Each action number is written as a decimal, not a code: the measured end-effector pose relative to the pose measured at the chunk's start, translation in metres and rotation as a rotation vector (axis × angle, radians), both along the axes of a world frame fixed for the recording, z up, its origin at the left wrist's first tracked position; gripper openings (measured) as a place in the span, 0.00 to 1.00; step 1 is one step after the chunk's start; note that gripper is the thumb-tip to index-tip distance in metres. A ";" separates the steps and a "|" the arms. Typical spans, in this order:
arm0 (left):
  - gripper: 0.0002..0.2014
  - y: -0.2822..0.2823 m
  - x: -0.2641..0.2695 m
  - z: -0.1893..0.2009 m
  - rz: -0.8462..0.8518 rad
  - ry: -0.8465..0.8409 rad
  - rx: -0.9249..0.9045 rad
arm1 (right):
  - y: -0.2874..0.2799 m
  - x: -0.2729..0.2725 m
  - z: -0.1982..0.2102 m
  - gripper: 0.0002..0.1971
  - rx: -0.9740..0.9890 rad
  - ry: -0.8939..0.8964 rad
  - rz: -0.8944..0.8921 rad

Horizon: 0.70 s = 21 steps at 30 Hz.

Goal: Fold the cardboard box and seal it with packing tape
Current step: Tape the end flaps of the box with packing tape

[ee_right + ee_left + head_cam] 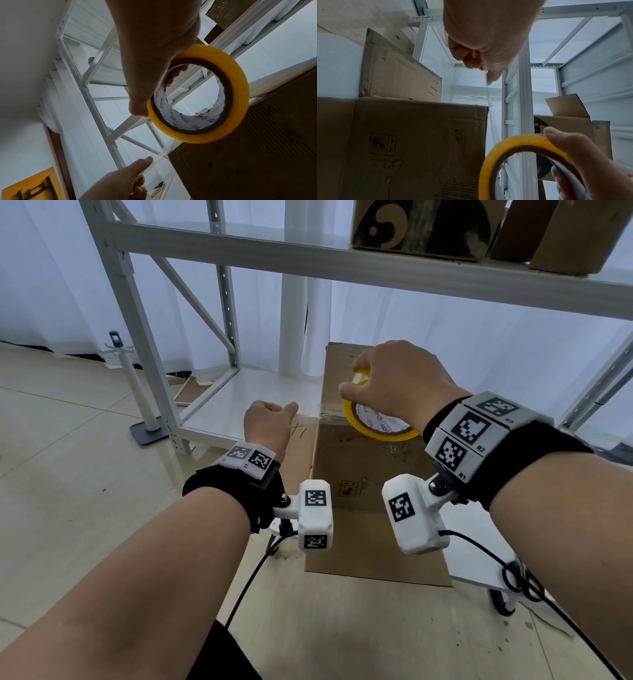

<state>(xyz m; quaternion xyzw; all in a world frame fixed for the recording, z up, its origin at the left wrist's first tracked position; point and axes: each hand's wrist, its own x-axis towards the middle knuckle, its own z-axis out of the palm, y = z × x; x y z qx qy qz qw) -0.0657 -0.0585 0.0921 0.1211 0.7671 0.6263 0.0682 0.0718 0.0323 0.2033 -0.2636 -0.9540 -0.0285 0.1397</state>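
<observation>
A brown cardboard box [363, 474] stands in front of me on a flat cardboard sheet. My right hand [394, 385] grips a yellow roll of clear packing tape [380, 422] over the box's top edge, fingers through its core [176, 75]. My left hand [270, 419], just left of the box, pinches the free end of the tape strip [308, 415] between thumb and fingers. The clear strip [488, 92] runs taut from that hand to the box's corner [485, 108] and on to the roll [522, 148]. A side flap [399, 73] sticks out on the left.
A white metal shelving rack [239, 258] stands behind the box, with other cardboard boxes [421, 231] on its upper shelf. A white stand on a grey base [144, 419] is on the tiled floor at left. Camera cables [527, 587] trail at lower right.
</observation>
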 end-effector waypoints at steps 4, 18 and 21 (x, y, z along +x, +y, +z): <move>0.13 0.000 0.000 0.000 -0.024 0.017 -0.016 | -0.001 0.000 0.001 0.28 0.015 -0.005 -0.002; 0.12 -0.003 -0.003 -0.003 -0.024 -0.009 -0.037 | -0.009 0.000 0.001 0.26 0.061 -0.051 0.002; 0.12 -0.003 -0.003 -0.004 -0.021 -0.008 -0.045 | -0.009 -0.002 0.001 0.27 0.077 -0.055 0.006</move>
